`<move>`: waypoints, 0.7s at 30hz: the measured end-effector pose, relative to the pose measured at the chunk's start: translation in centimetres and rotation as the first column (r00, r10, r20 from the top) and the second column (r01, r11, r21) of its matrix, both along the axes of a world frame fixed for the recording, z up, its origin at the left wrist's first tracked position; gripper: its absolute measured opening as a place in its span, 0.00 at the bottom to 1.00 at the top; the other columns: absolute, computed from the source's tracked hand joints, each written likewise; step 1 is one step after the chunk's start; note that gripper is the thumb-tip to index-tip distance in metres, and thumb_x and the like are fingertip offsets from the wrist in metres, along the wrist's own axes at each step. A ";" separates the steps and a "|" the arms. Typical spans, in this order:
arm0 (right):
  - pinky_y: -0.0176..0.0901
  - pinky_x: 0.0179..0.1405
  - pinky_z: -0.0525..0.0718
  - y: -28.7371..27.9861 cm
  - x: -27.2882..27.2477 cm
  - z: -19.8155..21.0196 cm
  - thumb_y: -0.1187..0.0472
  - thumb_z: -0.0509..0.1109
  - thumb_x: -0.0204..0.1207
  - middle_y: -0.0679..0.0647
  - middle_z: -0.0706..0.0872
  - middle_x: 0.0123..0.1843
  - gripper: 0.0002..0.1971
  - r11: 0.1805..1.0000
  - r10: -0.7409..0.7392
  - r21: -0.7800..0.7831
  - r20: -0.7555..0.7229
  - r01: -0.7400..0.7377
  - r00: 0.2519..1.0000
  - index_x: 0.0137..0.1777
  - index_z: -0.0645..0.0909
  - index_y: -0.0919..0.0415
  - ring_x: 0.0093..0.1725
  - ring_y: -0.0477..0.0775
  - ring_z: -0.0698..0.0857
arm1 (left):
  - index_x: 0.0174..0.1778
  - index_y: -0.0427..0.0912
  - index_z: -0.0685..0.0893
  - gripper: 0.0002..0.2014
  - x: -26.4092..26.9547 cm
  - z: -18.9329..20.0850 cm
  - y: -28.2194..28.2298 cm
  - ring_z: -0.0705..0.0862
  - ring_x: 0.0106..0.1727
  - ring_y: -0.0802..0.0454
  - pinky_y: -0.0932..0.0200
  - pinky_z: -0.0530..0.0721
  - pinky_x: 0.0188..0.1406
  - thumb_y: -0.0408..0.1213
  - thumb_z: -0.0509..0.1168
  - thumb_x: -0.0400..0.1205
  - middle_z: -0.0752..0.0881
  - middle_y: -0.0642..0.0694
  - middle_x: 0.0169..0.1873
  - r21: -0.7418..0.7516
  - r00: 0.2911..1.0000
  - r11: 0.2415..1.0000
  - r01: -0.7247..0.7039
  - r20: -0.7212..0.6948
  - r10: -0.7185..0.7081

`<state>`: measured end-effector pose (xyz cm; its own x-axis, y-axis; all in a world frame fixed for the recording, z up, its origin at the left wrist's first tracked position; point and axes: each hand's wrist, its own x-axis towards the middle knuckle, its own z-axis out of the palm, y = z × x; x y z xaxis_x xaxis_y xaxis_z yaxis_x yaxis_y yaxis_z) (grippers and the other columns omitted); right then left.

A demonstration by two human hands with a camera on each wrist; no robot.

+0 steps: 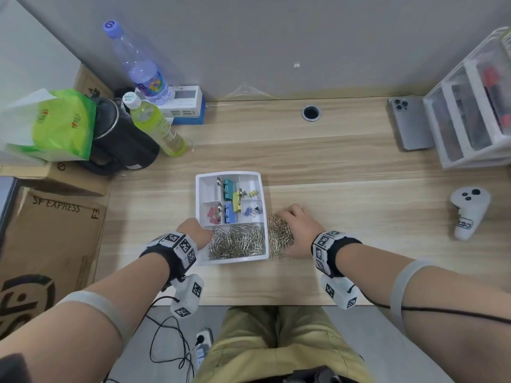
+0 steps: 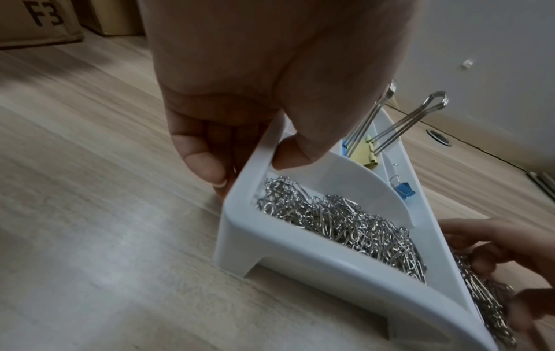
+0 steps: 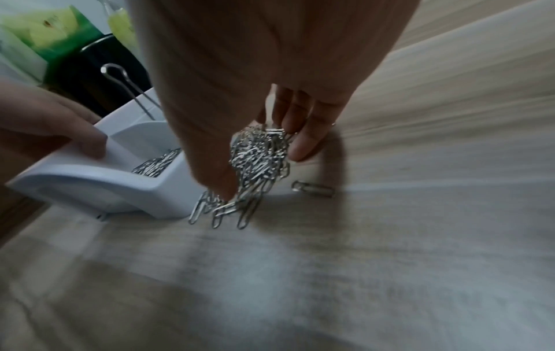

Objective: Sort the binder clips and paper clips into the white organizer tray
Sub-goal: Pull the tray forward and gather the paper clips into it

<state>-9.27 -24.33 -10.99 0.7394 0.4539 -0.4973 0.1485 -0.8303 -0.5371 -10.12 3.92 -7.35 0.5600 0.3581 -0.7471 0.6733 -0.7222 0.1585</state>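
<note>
The white organizer tray (image 1: pixel 198 200) sits mid-desk. Its rear compartments hold coloured binder clips: teal (image 1: pixel 228 186), yellow (image 1: pixel 237 201), blue (image 1: pixel 229 212) and small pink ones (image 1: pixel 212 214). The long front compartment is full of silver paper clips (image 1: pixel 237 241). My left hand (image 1: pixel 193 230) pinches the tray's left wall (image 2: pixel 255 190), thumb inside and fingers outside. A loose pile of paper clips (image 1: pixel 278 236) lies against the tray's right side. My right hand (image 1: pixel 293 222) curls around a bunch of them (image 3: pixel 258 156), low over the desk. One paper clip (image 3: pixel 313 188) lies apart.
Two bottles (image 1: pixel 154 123), a black kettle (image 1: pixel 121 139), a green bag (image 1: pixel 60 123) and cardboard boxes (image 1: pixel 49 233) crowd the left. A phone (image 1: pixel 409 123), a clear drawer unit (image 1: pixel 470 111) and a white controller (image 1: pixel 467 214) stand right. A cable hole (image 1: pixel 311 112) is at the back.
</note>
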 end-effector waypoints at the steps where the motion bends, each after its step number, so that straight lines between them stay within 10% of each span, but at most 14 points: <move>1: 0.50 0.71 0.76 0.2 -0.1 0.1 0.48 0.84 0.53 0.51 0.65 0.71 0.56 1.000 0.007 -0.025 0.003 -0.006 1.000 0.82 0.58 0.50 0.71 0.54 0.66 | 0.35 0.38 0.72 0.10 0.0 0.1 0.0 0.74 0.27 0.47 0.60 0.72 0.24 0.35 0.63 0.80 0.73 0.44 0.26 -0.007 1.000 1.000 -0.001 -0.001 0.001; 5: 0.49 0.68 0.77 1.0 -0.3 0.1 0.40 0.86 0.47 0.51 0.64 0.71 0.64 0.992 0.055 -0.117 0.054 -0.048 0.997 0.82 0.55 0.50 0.70 0.54 0.66 | 0.33 0.39 0.72 0.10 0.0 0.0 0.0 0.76 0.27 0.46 0.60 0.73 0.24 0.35 0.63 0.79 0.73 0.45 0.26 0.007 1.000 1.000 -0.004 0.004 0.004; 13: 0.52 0.64 0.79 1.3 -0.4 -0.8 0.54 0.77 0.63 0.51 0.69 0.68 0.35 0.996 -0.078 -0.024 0.069 0.080 0.995 0.72 0.72 0.46 0.65 0.55 0.70 | 0.44 0.32 0.81 0.08 0.0 -0.4 -0.6 0.82 0.31 0.42 0.54 0.83 0.30 0.35 0.64 0.78 0.80 0.39 0.31 -0.077 0.999 0.996 -0.037 0.020 0.039; 21: 0.42 0.51 0.73 2.3 -0.6 -0.8 0.68 0.68 0.70 0.55 0.79 0.56 0.13 0.977 -0.206 0.082 0.102 0.198 0.973 0.54 0.84 0.59 0.56 0.58 0.76 | 0.29 0.40 0.68 0.13 -0.1 -0.1 -0.8 0.74 0.24 0.47 0.61 0.73 0.22 0.32 0.63 0.78 0.69 0.44 0.23 -0.078 0.998 0.996 -0.043 0.034 0.046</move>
